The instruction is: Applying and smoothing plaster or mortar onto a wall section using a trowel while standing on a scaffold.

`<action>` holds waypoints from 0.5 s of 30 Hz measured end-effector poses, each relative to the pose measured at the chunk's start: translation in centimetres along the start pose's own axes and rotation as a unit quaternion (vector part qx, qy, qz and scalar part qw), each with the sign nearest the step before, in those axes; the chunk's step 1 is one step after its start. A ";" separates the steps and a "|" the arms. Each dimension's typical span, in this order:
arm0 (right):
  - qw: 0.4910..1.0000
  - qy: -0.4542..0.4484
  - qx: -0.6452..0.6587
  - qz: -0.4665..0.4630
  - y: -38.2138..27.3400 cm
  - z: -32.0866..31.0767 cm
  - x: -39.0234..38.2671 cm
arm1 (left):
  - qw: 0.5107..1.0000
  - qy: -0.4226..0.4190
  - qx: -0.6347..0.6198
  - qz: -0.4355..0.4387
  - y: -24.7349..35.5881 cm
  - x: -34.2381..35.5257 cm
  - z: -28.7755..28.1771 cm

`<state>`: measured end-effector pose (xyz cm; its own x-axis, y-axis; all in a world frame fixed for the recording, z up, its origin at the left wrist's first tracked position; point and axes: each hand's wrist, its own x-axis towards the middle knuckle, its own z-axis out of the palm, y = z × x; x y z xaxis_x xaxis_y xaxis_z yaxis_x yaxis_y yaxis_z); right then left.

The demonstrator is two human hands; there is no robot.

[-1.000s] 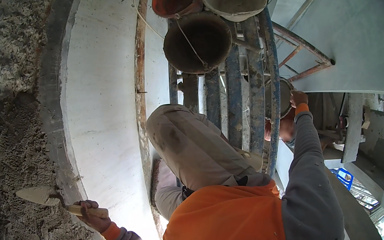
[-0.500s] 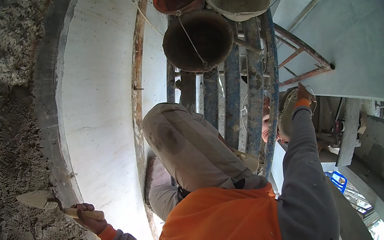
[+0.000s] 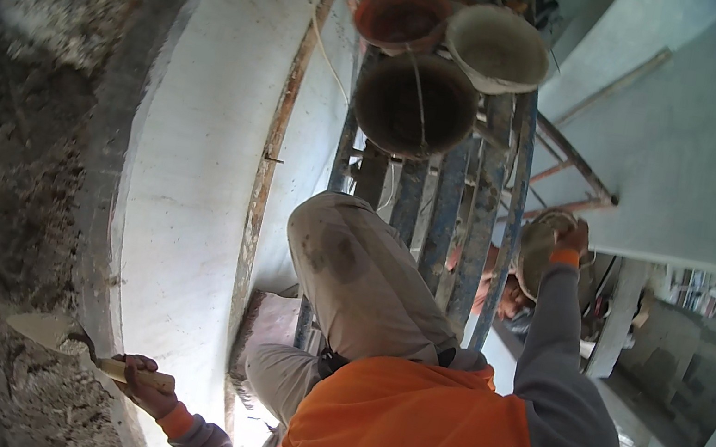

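Observation:
My left hand (image 3: 148, 385), lower left, is closed round the wooden handle of a pointed trowel (image 3: 46, 330). Mortar clings to the trowel's blade, which is over the rough grey mortar surface (image 3: 7, 252). On the right, my right arm reaches out past the scaffold's edge. My right hand (image 3: 573, 239) is closed at the rim of a greyish bucket (image 3: 538, 252), which hangs tilted beside the scaffold. Another person's hand (image 3: 512, 299) shows just under that bucket; whether it touches the bucket I cannot tell.
Three buckets stand together at the scaffold's far end: a dark one (image 3: 403, 118), a red one (image 3: 397, 19) and a pale one (image 3: 497, 54). Metal scaffold slats (image 3: 443, 228) with gaps run under my knee. A white wall (image 3: 204, 134) curves along the left; a rusty frame (image 3: 586, 175) juts out right.
The view has shifted, so the buckets sit lower and farther right. The bucket at my right hand is raised and shows more fully. The trowel stays in my left hand over the mortar.

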<state>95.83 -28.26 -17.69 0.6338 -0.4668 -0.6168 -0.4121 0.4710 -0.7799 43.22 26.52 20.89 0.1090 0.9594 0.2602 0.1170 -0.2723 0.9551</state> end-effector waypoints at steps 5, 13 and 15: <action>0.989 0.113 0.090 0.028 -4.5 -2.9 -7.7 | 0.998 0.039 -0.038 -0.026 -1.1 0.4 -1.9; 0.985 -0.145 -0.040 -0.088 -11.4 0.9 -24.9 | 0.998 0.024 -0.038 0.045 1.9 3.5 -3.2; 0.977 -0.184 -0.059 -0.090 -12.5 1.7 -28.5 | 0.997 0.007 -0.038 0.062 3.3 4.4 -1.9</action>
<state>84.07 -19.57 9.83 0.8865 -0.2231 -0.4055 -0.3311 0.3067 -0.8924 42.20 29.97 25.46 0.1039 0.9200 0.3780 0.0288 -0.3827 0.9234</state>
